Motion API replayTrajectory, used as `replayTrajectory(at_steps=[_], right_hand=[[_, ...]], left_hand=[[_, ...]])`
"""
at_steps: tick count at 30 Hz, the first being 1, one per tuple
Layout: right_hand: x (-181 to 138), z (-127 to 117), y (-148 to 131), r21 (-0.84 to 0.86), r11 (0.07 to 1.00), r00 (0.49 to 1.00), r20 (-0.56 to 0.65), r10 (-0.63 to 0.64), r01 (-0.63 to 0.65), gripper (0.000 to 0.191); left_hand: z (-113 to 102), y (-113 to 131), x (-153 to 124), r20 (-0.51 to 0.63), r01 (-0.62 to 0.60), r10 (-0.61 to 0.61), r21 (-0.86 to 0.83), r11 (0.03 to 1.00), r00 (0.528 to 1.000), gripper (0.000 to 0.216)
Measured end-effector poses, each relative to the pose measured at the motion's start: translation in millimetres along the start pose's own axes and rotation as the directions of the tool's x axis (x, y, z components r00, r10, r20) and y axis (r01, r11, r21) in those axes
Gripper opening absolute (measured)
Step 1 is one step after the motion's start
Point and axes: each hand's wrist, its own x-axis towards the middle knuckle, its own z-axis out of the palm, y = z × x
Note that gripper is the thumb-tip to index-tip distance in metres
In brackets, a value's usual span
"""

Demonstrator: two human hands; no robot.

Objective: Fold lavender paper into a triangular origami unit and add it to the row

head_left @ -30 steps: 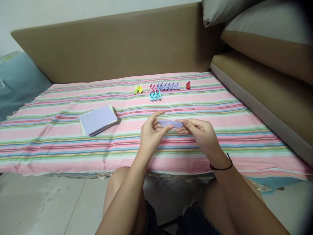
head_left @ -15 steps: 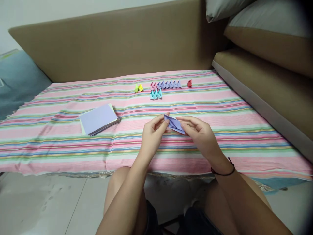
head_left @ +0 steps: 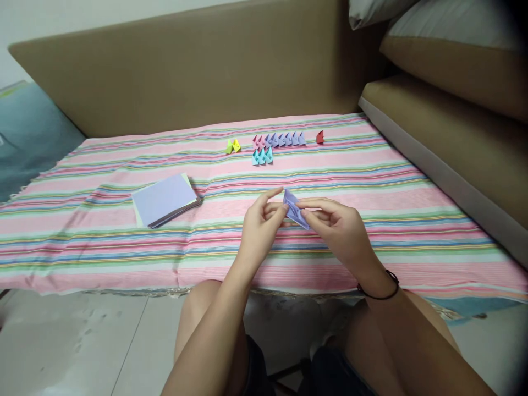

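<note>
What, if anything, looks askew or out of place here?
The paper stack is slightly askew: pale green paper sticks out from under the lavender top sheet. The red folded piece stands alone, right of the purple pieces. Nothing looks spilled.

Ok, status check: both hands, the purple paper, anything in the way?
Left hand and right hand both gripping folded purple paper. Paper held above striped cloth. Nothing visibly blocking; paper stack off left.
</note>
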Motion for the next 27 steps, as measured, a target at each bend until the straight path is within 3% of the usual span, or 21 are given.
replayTrajectory(at_steps=[2,7,12,15,22,27], right_hand=[[0,0,1,0.008,1.000,1.000,-0.029,0.004,-0.004,0.016],[0,1,-1,-0.009,1.000,0.998,-0.064,-0.027,0.026,0.019],[2,-1,-5,-0.138,0.980,0.987,-0.058,-0.152,0.143,0.020],[1,-1,-5,-0.131,0.979,0.986,-0.046,-0.163,0.156,0.020],[-2,8,-3,-0.146,0.971,0.981,-0.001,-0.194,0.191,0.022],[-4,13,-3,-0.119,0.968,0.975,0.017,-0.222,0.222,0.025]], left_hand=[[-1,0,0,0.015,-0.042,0.042,-0.002,0.999,0.999,0.039],[-3,2,-1,0.115,-0.202,0.185,0.162,0.966,0.976,0.012],[-7,3,0,0.119,-0.188,0.164,0.229,0.955,0.979,0.018],[-7,3,0,0.107,-0.194,0.171,0.264,0.945,0.979,0.016],[1,1,-2,-0.098,-0.111,0.136,0.228,0.967,0.986,0.018],[1,-4,0,-0.178,-0.116,0.123,0.045,0.992,0.976,0.030]])
